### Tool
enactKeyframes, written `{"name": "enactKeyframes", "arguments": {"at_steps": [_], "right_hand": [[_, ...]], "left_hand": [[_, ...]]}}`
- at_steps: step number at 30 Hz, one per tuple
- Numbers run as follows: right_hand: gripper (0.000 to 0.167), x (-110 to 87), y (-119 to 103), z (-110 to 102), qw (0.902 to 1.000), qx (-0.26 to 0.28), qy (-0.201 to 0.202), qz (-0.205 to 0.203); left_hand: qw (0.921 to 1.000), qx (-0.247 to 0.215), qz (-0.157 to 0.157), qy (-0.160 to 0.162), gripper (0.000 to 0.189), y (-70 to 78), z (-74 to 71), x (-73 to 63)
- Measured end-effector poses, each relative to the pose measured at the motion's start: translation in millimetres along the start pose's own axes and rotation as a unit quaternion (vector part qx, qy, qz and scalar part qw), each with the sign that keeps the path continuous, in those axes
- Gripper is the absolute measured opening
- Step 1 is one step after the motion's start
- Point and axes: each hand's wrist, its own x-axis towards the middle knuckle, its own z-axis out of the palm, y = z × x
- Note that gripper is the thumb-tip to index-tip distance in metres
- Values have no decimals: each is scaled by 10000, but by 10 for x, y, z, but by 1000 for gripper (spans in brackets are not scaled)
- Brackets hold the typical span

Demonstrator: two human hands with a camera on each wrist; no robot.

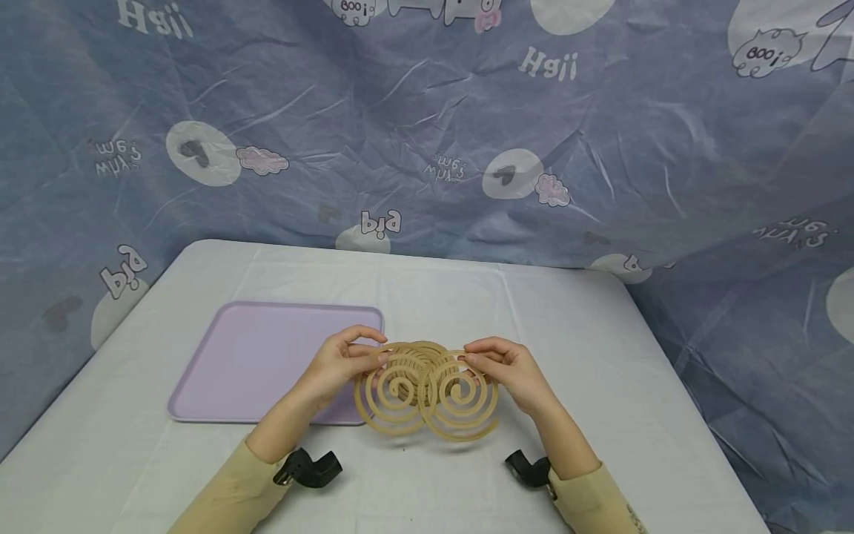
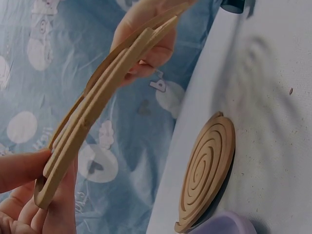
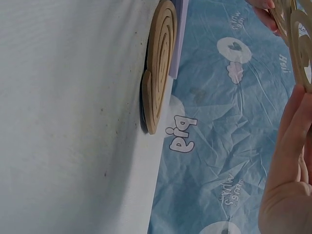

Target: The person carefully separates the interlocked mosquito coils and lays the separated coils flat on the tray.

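Observation:
In the head view, two tan mosquito coils, a left one [image 1: 394, 432] and a right one [image 1: 460, 438], hang side by side and overlap in the middle. My left hand [image 1: 343, 363] pinches the left coil at its upper outer edge. Thumb and fingers of my right hand [image 1: 510, 369] pinch the upper edge of the right one. Held above the table, the coils [image 2: 90, 114] look nearly edge-on in the left wrist view. Behind and below them lies another coil piece [image 1: 420, 345], tightly wound; the left wrist view shows this wound coil [image 2: 207, 165] flat on the table.
A light purple tray [image 1: 267, 363] lies on the left of the white table [image 1: 567, 334], beside the wound coil. Small dark crumbs dot the cloth below the hands. A patterned blue curtain [image 1: 414, 111] hangs behind the table's far edge.

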Motion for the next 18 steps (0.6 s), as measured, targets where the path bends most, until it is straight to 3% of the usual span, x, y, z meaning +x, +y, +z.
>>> {"name": "enactKeyframes", "arguments": {"at_steps": [3, 12, 15, 18], "right_hand": [[29, -1, -16, -12, 9999, 1, -84, -65], [28, -19, -58, -61, 9988, -269, -381, -128], [31, -15, -58, -49, 9996, -202, -175, -107], [33, -4, -51, -36, 9996, -44, 278, -49]], "left_hand": [[10000, 53, 62, 39, 22, 0, -5, 0], [9985, 506, -39, 215, 29, 24, -23, -12], [9983, 454, 39, 375, 30, 24, -19, -3], [9965, 325, 128, 758, 31, 32, -11, 6]]}}
